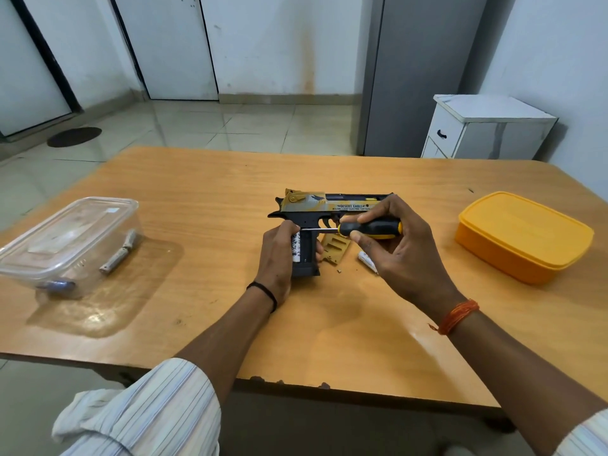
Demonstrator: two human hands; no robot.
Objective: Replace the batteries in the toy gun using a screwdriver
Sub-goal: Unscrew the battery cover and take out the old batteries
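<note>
Looking down from the head cam, the left hand (279, 255) is wrapped around the grip of the toy gun (324, 209) lying mid-table (214, 179), and the right hand (394, 245) pinches the screwdriver (368, 228) with its tip at a battery (296, 246) sitting in the open grip. The battery cover (334, 250) and screw (339, 270) are already off beside it, with another battery (367, 261) loose nearby. I'd guess we're about halfway: cells still need sorting, then cover and screw go back.
</note>
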